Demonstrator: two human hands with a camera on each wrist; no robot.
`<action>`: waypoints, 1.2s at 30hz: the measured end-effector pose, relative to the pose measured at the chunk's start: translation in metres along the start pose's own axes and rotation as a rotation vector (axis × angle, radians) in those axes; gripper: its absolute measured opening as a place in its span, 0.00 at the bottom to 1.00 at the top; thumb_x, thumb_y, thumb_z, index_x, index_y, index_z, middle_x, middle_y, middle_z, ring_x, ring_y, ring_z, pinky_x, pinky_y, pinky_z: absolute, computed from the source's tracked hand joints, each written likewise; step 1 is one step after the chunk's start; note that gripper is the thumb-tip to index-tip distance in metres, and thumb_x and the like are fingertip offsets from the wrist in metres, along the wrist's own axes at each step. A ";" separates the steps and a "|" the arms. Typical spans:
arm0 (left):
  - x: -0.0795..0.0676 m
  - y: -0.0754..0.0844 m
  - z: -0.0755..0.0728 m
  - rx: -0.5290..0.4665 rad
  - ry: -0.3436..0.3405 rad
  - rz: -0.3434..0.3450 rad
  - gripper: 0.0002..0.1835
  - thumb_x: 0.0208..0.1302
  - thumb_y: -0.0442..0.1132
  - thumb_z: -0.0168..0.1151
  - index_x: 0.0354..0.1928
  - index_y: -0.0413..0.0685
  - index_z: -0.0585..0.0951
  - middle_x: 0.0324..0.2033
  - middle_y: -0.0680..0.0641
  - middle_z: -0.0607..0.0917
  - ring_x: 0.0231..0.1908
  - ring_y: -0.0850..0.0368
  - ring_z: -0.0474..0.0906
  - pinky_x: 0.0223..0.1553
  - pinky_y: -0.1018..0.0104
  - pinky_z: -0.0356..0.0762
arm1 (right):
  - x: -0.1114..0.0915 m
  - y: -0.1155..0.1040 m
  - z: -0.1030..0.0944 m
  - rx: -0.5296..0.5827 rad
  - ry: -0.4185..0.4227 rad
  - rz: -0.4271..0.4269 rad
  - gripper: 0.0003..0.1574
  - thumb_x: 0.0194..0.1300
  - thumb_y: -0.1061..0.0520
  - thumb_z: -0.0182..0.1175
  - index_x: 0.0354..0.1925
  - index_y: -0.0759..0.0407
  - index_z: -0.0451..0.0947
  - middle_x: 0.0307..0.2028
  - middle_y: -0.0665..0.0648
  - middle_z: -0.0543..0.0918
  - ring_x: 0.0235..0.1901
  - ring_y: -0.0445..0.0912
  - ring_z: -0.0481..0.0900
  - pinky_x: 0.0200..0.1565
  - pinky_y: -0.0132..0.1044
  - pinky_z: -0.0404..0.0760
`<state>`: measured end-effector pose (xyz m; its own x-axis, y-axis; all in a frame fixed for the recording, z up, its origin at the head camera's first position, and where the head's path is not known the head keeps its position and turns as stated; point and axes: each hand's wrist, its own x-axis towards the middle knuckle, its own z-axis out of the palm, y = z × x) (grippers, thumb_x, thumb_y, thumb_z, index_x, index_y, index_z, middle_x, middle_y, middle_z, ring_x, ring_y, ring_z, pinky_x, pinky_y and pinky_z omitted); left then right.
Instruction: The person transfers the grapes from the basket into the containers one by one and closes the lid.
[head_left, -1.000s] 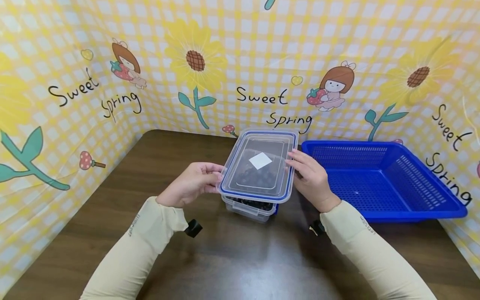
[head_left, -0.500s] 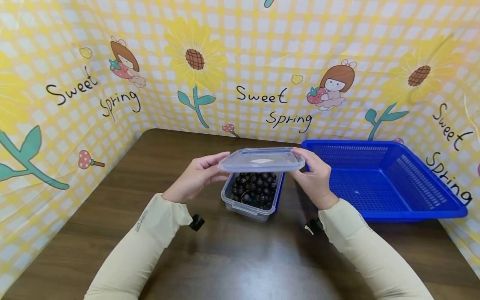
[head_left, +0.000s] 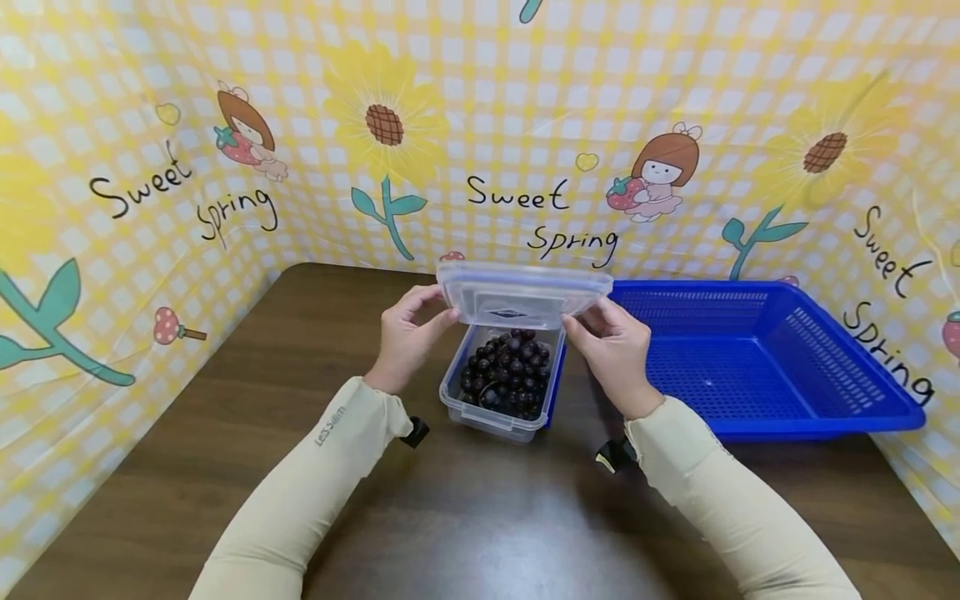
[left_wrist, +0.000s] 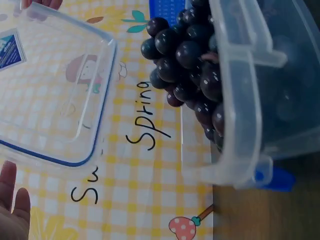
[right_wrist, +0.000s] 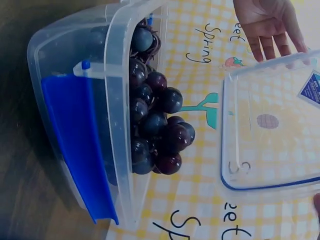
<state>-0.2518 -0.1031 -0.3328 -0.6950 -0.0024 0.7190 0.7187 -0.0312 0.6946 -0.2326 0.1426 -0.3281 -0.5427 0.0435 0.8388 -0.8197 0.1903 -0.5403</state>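
Note:
Between my two hands a clear plastic lid [head_left: 525,293] with a blue seal is held tilted up, its underside towards me. My left hand [head_left: 405,340] grips its left edge, thumb at the near corner. At the opposite edge my right hand [head_left: 618,350] pinches it the same way. Below stands a clear food container [head_left: 491,423], uncovered and heaped with dark grapes [head_left: 510,375]. A blue side clip [right_wrist: 75,145] hangs down along the container's wall in the right wrist view. In the left wrist view, grapes [left_wrist: 185,60] rise above the container's rim.
A blue perforated plastic basket [head_left: 712,383] stands to the right of the container. The brown wooden table [head_left: 480,525] meets a yellow checked cloth [head_left: 300,125] with printed flowers at the back and sides.
The lid, which covered most of the container from above, has been lifted and tipped back by both hands, so its underside now faces me. The grapes have come into full view.

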 end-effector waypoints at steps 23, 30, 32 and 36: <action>0.034 0.005 -0.008 -0.065 -0.198 -0.808 0.21 0.70 0.34 0.55 0.61 0.32 0.72 0.28 0.56 0.83 0.22 0.63 0.76 0.26 0.72 0.76 | 0.017 0.005 -0.005 0.015 -0.014 0.830 0.36 0.61 0.61 0.65 0.66 0.67 0.66 0.32 0.60 0.86 0.22 0.35 0.82 0.26 0.31 0.82; 0.034 0.000 -0.014 -0.060 -0.310 -0.914 0.21 0.72 0.33 0.51 0.61 0.26 0.69 0.24 0.55 0.82 0.18 0.63 0.75 0.21 0.73 0.76 | 0.015 0.004 -0.007 0.200 -0.013 1.100 0.35 0.66 0.63 0.60 0.68 0.69 0.62 0.38 0.57 0.86 0.27 0.38 0.84 0.31 0.29 0.82; 0.035 -0.001 -0.013 -0.059 -0.329 -0.927 0.21 0.72 0.33 0.49 0.61 0.25 0.68 0.23 0.54 0.81 0.16 0.64 0.73 0.19 0.74 0.75 | 0.014 0.002 -0.008 0.227 -0.032 1.130 0.35 0.68 0.63 0.57 0.69 0.69 0.59 0.52 0.62 0.81 0.39 0.42 0.84 0.41 0.30 0.81; 0.036 -0.003 -0.009 -0.039 -0.356 -0.946 0.21 0.72 0.33 0.50 0.61 0.24 0.67 0.21 0.52 0.80 0.14 0.64 0.72 0.16 0.75 0.74 | 0.010 0.000 -0.006 0.311 -0.059 1.121 0.38 0.70 0.66 0.51 0.72 0.70 0.48 0.71 0.63 0.57 0.64 0.48 0.67 0.61 0.38 0.67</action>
<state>-0.2793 -0.1122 -0.3096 -0.9280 0.3381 -0.1567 -0.1295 0.1016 0.9864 -0.2368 0.1493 -0.3186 -0.9927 -0.0127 -0.1199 0.1203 -0.1754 -0.9771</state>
